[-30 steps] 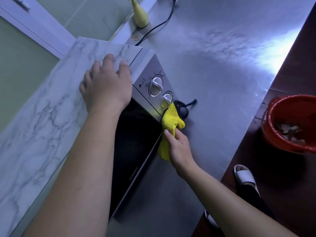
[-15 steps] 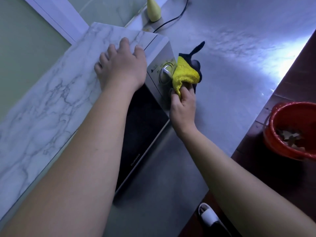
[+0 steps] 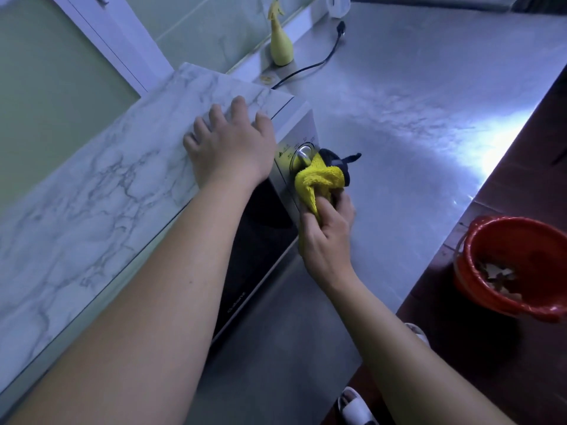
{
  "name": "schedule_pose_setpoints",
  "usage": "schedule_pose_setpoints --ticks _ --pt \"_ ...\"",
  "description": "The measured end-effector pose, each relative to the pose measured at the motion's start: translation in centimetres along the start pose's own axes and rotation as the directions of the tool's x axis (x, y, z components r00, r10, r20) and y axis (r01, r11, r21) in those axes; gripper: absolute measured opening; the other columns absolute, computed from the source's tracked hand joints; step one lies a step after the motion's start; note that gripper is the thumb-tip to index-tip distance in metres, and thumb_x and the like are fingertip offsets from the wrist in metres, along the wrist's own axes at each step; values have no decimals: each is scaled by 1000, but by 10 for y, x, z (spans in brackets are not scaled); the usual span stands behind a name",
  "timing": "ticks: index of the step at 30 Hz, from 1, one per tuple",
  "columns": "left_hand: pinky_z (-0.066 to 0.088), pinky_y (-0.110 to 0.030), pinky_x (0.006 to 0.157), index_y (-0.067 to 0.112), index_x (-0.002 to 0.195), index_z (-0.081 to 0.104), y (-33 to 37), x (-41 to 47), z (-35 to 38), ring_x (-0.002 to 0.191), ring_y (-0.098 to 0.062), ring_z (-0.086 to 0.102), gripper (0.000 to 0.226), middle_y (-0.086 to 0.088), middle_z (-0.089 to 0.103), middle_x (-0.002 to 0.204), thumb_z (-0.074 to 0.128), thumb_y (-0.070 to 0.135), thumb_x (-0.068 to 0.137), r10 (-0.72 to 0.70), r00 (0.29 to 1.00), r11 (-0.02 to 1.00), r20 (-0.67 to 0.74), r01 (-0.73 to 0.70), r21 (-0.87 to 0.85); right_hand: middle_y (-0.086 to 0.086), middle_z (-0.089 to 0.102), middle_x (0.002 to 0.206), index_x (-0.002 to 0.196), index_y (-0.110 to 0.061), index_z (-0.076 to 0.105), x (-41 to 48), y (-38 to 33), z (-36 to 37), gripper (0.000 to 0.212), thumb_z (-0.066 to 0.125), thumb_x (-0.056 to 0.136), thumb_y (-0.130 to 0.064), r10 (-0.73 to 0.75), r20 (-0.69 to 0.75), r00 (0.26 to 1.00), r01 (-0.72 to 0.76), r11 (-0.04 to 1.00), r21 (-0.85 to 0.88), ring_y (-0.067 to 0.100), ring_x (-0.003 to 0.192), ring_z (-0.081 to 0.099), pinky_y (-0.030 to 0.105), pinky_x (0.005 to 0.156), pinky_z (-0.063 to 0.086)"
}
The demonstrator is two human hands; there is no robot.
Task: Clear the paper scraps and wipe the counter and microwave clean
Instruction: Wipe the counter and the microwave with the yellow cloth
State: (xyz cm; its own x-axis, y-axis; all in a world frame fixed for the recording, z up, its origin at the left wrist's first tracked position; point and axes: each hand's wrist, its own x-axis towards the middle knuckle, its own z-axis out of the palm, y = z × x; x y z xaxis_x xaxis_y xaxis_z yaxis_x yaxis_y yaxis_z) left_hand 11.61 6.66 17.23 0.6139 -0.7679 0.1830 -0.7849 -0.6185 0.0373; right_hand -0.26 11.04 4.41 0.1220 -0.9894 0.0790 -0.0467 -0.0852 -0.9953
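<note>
Wiping the control panel of the microwave (image 3: 264,240) is, we judge, the step in hand: our right hand (image 3: 328,237) has fingers and thumb curled tight round the bunched yellow cloth (image 3: 319,182), which presses against the panel just beside the upper dial (image 3: 302,156), at the right end of the oven's front. Our left hand (image 3: 230,151) lies flat on the marble-patterned top, fingers spread, holding nothing. The main risk we see is the cloth catching the dial and turning it, which might set the timer. The power cord (image 3: 310,67) trails loose on the counter (image 3: 414,118) at the far side, its plug seemingly out, which softens that. A hard push could also slide the oven leftward unless our left hand bears down. The paper scraps (image 3: 497,277) sit in the red bin (image 3: 478,299) at the near right, off the counter.
</note>
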Motion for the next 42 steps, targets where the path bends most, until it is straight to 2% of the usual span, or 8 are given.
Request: schedule_pose_setpoints --ticks 5,14,18,21,25,28,33,42 --pt "20 -48 112 29 150 31 0 -1 0 139 -33 29 55 -8 31 158 23 50 100 7 1000 1000 -18 -6 15 -6 45 131 119 -25 68 6 -9 11 36 45 91 -30 51 20 998 -52 998 24 22 127 36 35 111 28" --pt "23 -50 112 28 147 36 0 -4 -1 138 -36 32 54 -9 34 156 27 50 99 2 999 1000 -33 -1 10 12 60 123 106 -18 70 10 12 -28 24 50 98 -8 340 53 939 -343 919 194 31 113 58 46 100 50" --pt "26 -51 111 26 146 38 1 -5 -2 135 -37 35 53 -11 37 154 29 49 98 2 999 1000 -39 -1 21 -13 52 94 88 -15 71 21 1 -54 19 54 95 -11 135 -52 989 -138 989 -51 23 97 48 42 93 42" --pt "26 -52 111 25 145 40 2 -5 -2 134 -37 36 53 -12 39 152 32 47 98 -7 999 1000 -46 8 20 -3 56 86 84 -10 72 46 -17 -66 15 61 93 -5 -51 37 998 56 989 -139 35 93 53 50 87 45" --pt "27 -51 111 24 143 43 2 -6 -2 134 -37 37 51 -11 42 150 36 47 97 -11 998 1000 -61 12 11 -11 65 94 100 -12 78 76 -45 -66 20 65 86 -15 -283 121 951 295 951 -92 25 96 57 30 85 46" --pt "27 -51 110 25 142 45 0 -5 -2 135 -35 38 51 -10 43 150 36 47 97 -7 997 1000 -72 7 8 -4 65 95 96 -21 71 91 -51 -56 19 68 79 -15 -269 194 943 283 958 -45 19 87 63 35 77 53" --pt "26 -49 111 30 142 46 0 -5 0 137 -32 37 49 -8 44 150 38 48 97 -35 995 999 -89 33 -23 -8 31 138 122 -43 50 119 -34 -59 68 75 74 -2 -208 242 948 237 966 -100 8 92 61 9 80 48" --pt "26 -44 111 33 140 49 3 -6 -2 137 -28 39 45 -4 47 149 43 47 97 -75 991 996 -115 70 -50 7 57 119 92 -13 67 131 21 -61 21 71 72 -16 -269 423 865 412 862 -295 30 113 43 35 91 40"
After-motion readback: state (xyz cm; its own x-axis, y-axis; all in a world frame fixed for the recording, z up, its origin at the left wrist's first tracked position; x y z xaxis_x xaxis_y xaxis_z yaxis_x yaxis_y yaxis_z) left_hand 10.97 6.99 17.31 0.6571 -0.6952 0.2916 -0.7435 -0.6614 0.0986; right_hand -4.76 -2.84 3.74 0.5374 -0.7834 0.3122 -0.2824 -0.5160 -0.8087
